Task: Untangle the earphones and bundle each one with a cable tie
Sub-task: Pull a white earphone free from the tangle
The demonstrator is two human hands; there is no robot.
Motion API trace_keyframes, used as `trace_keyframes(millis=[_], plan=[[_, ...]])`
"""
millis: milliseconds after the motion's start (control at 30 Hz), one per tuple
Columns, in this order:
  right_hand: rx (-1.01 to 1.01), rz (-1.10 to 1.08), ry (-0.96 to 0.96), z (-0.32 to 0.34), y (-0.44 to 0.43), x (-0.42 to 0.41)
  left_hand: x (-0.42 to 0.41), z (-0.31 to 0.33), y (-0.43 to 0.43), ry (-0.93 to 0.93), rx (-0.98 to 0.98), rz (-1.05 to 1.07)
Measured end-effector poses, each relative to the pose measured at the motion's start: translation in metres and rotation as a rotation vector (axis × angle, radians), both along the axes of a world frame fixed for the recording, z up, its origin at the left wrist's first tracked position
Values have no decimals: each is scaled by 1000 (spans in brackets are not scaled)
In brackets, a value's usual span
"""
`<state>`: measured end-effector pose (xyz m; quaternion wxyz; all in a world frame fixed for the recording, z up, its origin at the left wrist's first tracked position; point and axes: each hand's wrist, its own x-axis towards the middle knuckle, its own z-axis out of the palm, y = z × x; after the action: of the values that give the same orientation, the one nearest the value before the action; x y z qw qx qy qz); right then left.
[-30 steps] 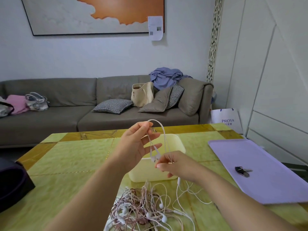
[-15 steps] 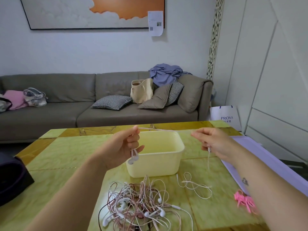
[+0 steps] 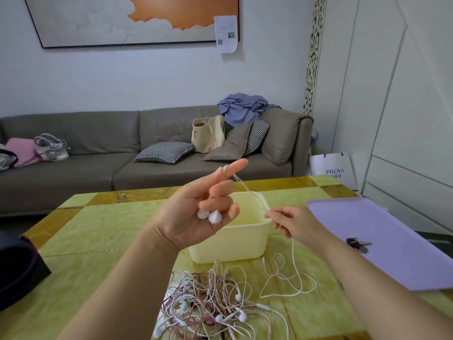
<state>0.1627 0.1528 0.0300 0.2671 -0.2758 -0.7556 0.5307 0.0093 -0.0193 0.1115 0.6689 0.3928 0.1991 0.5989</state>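
One earphone (image 3: 247, 190) is getting coiled: left hand (image 3: 193, 219) clamping its buds (image 3: 215, 216), right hand (image 3: 291, 222) (now swung back closer) pinching the cable (image 3: 293, 256).

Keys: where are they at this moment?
Head view, right side: the keys lie on the purple mat, to the right of the cream bin.

Table (image 3: 98, 241) yellow-green marble w/ gold-brown bands. Tub (image 3: 235, 244) pale yellow. Mat (image 3: 392, 229) lilac. Earphone tangle (image 3: 208, 298) white + rose-pink. Sofa (image 3: 73, 173) grey-brown; cushion (image 3: 164, 152) blk/wht houndstooth.
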Motion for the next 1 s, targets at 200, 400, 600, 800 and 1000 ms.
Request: trace_keyframes(millis=[200,400,600,800,1000], plan=[[22,3,-88,2,6,5,19,-4,7,264,-107,261],[19,-39,-87,-17,14,14,28,9,6,188,-55,377],[99,45,-205,-23,-2,6,19,5,30,-38,-34,786],[320,255,-481,19,-25,17,-20,-32,46,-56,-203,1085],[567,289,-395,85,-53,24,-10,-54,51,132,-323,985]])
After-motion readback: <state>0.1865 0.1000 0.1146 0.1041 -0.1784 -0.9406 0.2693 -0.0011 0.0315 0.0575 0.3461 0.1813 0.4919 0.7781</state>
